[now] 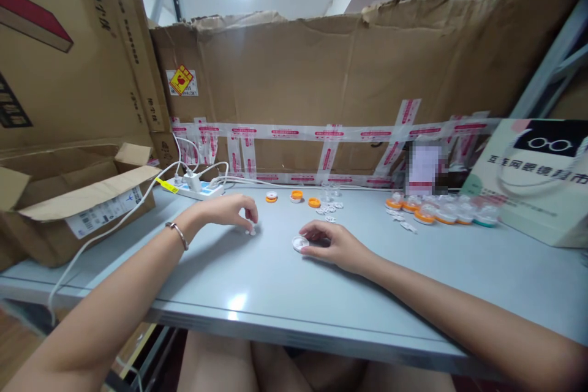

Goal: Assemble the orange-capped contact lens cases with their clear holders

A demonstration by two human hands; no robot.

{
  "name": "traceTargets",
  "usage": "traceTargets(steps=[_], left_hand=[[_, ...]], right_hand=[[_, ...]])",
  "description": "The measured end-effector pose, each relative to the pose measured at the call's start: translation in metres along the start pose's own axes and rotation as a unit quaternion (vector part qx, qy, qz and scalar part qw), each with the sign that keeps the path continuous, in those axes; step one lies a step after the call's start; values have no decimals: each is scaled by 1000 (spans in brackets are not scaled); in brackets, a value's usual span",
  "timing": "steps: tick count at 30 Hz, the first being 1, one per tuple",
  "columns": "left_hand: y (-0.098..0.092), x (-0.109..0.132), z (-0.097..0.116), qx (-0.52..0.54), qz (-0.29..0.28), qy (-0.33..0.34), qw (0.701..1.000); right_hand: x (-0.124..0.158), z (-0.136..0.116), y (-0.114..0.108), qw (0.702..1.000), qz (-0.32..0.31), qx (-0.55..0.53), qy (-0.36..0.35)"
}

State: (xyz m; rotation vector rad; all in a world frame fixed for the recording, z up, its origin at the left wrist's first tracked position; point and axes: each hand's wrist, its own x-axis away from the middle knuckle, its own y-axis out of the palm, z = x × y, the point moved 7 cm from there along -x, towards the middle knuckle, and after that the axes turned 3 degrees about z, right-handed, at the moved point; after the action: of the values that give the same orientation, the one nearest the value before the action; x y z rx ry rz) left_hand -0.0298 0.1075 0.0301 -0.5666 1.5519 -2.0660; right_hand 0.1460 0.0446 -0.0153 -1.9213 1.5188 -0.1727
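My left hand [229, 209] rests on the grey table [257, 294] with its fingertips pinched on a small white piece [251, 231]. My right hand [333, 244] lies a little to the right, fingers curled around a round white cap [300, 243] that sits on the table. A metal bracelet [178, 234] circles my left wrist. Behind the hands lie three orange-and-white round parts [294, 197] and a scatter of small white pieces [329, 211].
A pile of orange and teal round cases [441, 211] lies at the right rear, beside a printed bag [537, 177]. A white power strip [195, 188] with cables sits at the back left near an open cardboard box [68, 196]. Taped cardboard [349, 79] walls the back.
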Motion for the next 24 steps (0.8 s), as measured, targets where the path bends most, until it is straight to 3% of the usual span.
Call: traceTargets(steps=[6, 11, 14, 16, 19, 24], left_hand=[[16, -6, 6, -12, -33, 25, 999], [18, -8, 4, -7, -27, 29, 999], [11, -9, 12, 16, 20, 27, 999], [3, -11, 23, 72, 92, 18, 993], [1, -17, 39, 237, 201, -26, 950], [32, -30, 57, 488, 201, -53, 847]], right_hand=[[1, 0, -2, 1000, 16, -16, -2], [0, -2, -7, 999, 34, -25, -12], [-2, -3, -14, 997, 66, -29, -16], [-2, -6, -20, 994, 98, -33, -28], [0, -16, -26, 986, 144, -21, -77], [4, -28, -25, 977, 163, 7, -139]])
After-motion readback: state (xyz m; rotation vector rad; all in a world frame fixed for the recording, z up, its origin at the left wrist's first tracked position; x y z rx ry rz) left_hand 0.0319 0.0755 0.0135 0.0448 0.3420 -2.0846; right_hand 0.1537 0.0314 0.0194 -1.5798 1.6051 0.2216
